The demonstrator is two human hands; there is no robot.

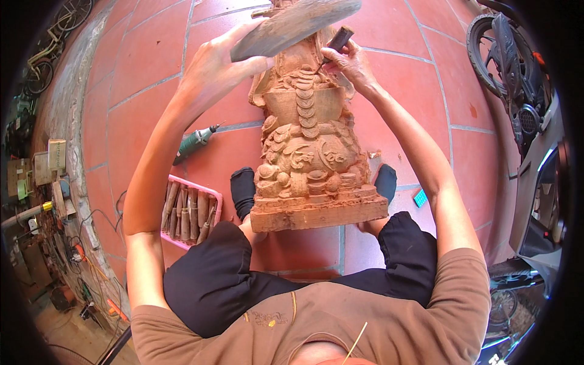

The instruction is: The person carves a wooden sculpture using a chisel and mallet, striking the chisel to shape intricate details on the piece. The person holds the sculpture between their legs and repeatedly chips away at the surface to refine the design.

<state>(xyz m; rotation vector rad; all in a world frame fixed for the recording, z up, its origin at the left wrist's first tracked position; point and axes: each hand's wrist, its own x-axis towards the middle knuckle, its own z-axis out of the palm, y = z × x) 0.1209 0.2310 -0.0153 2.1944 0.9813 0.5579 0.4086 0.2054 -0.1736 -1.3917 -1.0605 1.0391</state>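
A tall reddish-brown carved wooden statue (pixel 307 152) lies tilted on the tiled floor between my legs, its square base toward me. My left hand (pixel 216 67) is raised and gripped around a flat grey wooden mallet (pixel 298 24) that hangs over the statue's upper part. My right hand (pixel 350 61) holds a dark-handled chisel (pixel 336 41) whose tip touches the carving near the stacked coin shapes. My feet in dark socks rest beside the base.
A pink tray (pixel 190 213) with several wooden-handled chisels sits by my left knee. A green rotary tool (pixel 196 141) lies on the red tile floor (pixel 140 115). A motorbike (pixel 523 91) stands at right; cluttered tools and cables (pixel 55 201) line the left edge.
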